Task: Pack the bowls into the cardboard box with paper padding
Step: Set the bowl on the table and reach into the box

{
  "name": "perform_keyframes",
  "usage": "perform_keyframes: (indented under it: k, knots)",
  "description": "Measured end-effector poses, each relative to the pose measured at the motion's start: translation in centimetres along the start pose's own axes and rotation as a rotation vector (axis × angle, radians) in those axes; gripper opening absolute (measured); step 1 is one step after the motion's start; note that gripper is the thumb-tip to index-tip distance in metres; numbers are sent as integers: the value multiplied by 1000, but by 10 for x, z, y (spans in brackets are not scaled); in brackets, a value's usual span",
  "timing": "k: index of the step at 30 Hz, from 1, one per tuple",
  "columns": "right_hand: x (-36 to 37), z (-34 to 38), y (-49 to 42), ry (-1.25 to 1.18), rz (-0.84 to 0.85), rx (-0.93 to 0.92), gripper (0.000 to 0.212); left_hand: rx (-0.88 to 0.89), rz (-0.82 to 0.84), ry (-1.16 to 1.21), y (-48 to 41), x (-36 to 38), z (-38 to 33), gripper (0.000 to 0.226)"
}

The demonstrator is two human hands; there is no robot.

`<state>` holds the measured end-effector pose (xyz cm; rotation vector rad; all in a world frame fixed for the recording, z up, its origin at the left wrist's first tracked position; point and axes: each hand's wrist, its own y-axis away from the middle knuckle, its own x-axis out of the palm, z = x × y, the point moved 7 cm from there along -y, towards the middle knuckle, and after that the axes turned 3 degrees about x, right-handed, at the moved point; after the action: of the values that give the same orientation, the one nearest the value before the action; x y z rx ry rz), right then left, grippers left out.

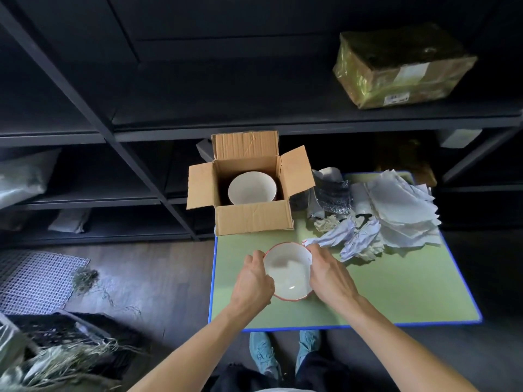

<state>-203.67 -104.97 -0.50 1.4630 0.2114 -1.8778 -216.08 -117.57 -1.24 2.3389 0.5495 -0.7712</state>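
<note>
from the head camera we look down on a green table (396, 292) with a blue edge. near its front-left corner we see the red-rimmed bowl (287, 271), white inside, held between both hands. the left hand (253, 281) grips the bowl's left side, its fingers curled round the wall and its thumb at the rim. the right hand (329, 274) grips the right side, fingers bent close together against the wall, with the fingertips at the rim. we cannot tell whether the bowl's base touches the table.

behind the bowl, at the table's back-left corner, stands the cardboard box (253, 219) with all four flaps folded open. a second bowl (250, 188), also white inside, sits in it, tilted toward us.

to the right of the box we make out a silvery foil bag (331, 193), then a stack of flat sheets (402, 205) of white paper. crumpled paper (356, 239) lies in front of these, one piece reaching just beside the right hand's fingertips.

a dark shelf (198, 120) rises behind the table, with a wrapped parcel (402, 66) on it at upper right. below the table edge we see two blue shoes (261, 352).
</note>
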Motion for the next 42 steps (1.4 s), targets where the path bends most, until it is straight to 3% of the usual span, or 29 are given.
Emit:
perform_keyframes:
  k: [8,12,15,18,24,30,35,42]
  knots:
    - [6,-6,3,42,-3,-10,49,10,6,-70,-4,5,2,35]
    - [-5,3,8,254,-60,-34,55,65,-28,-332,-3,-2,-7,33]
    - [-21,18,12,285,-131,-91,48,177,-127,-496,5,-19,-28,30]
    - [-46,43,13,225,-227,-186,29,301,-270,-458,10,-46,-50,25]
    - [-82,94,-21,148,-300,-308,26,369,-521,-400,-14,-112,-70,21]
    - [-91,124,-78,174,-242,-333,27,259,-391,-451,-63,-137,-66,33]
    - [-90,139,-113,246,-177,-279,32,163,-324,-434,-98,-142,-62,25]
    - [-71,149,-144,380,43,-170,50,-13,-177,-574,-128,-133,-57,43]
